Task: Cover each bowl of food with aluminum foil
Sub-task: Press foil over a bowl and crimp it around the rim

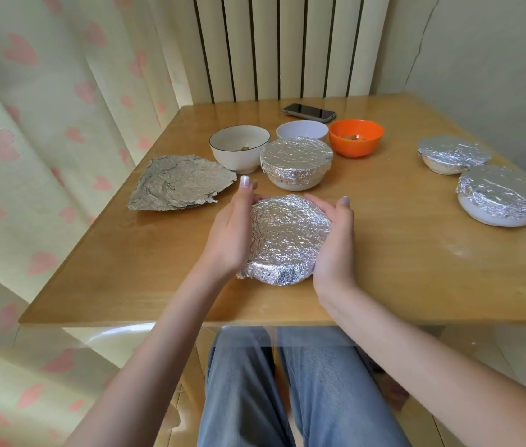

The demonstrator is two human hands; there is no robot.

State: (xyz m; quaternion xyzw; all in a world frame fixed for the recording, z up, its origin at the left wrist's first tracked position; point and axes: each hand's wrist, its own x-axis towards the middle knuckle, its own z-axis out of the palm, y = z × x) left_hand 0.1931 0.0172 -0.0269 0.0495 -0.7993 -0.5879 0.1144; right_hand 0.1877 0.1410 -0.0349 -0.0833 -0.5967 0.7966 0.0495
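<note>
While both hands cupped it, the scene ran near to far as follows:

Near bowl [287, 238]: sat on the table [384, 253] close to the front edge, fully wrapped in foil, its own wall hidden.

Left hand [232, 233]: fingers curled against the bowl's left side, pressing the foil skirt in; thumb tip raised at the far rim.

Right hand [335, 243]: fingers and thumb curved round the right side, holding the foil to the wall.

Handling: the foil looked thin and crinkly, likely to tear or spring loose if pinched; the bowl beneath was probably rigid and breakable, with only modest weight. Best held by both sides low on the wall, under the crimped edge, never by the flat top, which would dent.

Spare foil [177, 183]: a crumpled sheet lay flat to the left, apart from the bowls.

Middle bowl [297, 162]: covered, just behind the near one.

Right pair [510, 196] and [453, 154]: both covered, well apart at the right edge.

White bowl [239, 146]: open, with a little food.

Small white bowl [302, 130]: open; contents hidden.

Orange bowl [356, 137]: open, food inside.

Phone [308, 111]: lay at the far edge.

Progress: three bowls seemingly remained uncovered.
</note>
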